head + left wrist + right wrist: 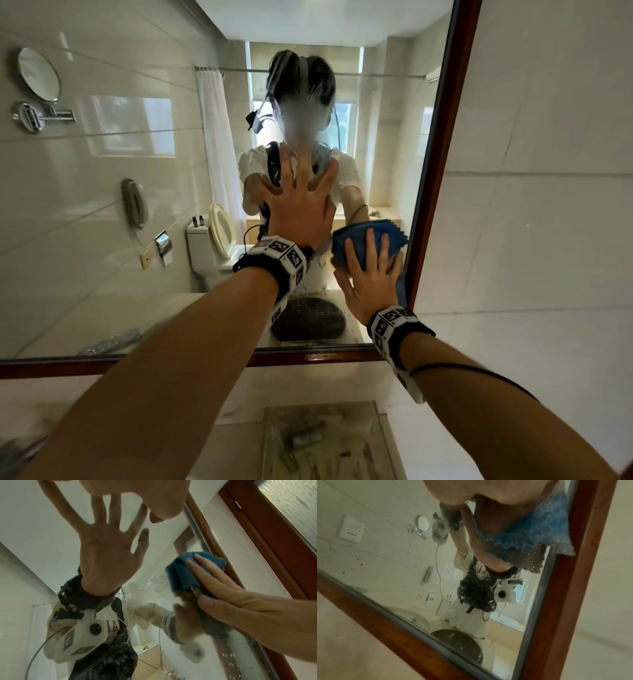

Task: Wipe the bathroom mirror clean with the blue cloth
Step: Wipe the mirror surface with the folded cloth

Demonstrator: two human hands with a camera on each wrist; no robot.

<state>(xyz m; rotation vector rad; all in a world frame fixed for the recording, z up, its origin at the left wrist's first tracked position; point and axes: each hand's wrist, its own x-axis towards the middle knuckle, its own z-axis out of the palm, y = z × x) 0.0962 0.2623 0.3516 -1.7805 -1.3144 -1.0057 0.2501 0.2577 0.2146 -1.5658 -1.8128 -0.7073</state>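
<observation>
**Both hands on the mirror, the cloth at its lower right corner**

The left hand (301, 209) lies flat against the mirror (137, 240), its fingers straight and spread wide, its grip apart and holding nothing. The left wrist view shows the same: splayed fingers (101, 507) meeting their own reflection on the glass. A band with black and white markers (281, 260) wraps this wrist.

Just right of that grip, and a little lower, the right hand (371, 277) presses the blue cloth (363, 240) against the glass. Its fingers are straight and laid over the cloth, not curled round it, so this grip is also apart, flat on the cloth. The cloth is folded, and its zigzag edge sticks out above and to the right of the fingertips. In the right wrist view the cloth (539, 526) hangs out from under the palm and its corner overlaps the frame.

The wooden frame (442, 171) runs just right of the right grip, nearly touching the cloth; its bottom rail passes below both wrists. Small spots and droplets mark the glass below and to the left of the cloth in the right wrist view.

Beyond the frame, right of the grip, is a pale tiled wall (548, 171). Below both forearms lies the counter (428, 445) with a glass tray (325, 442) on it.
</observation>
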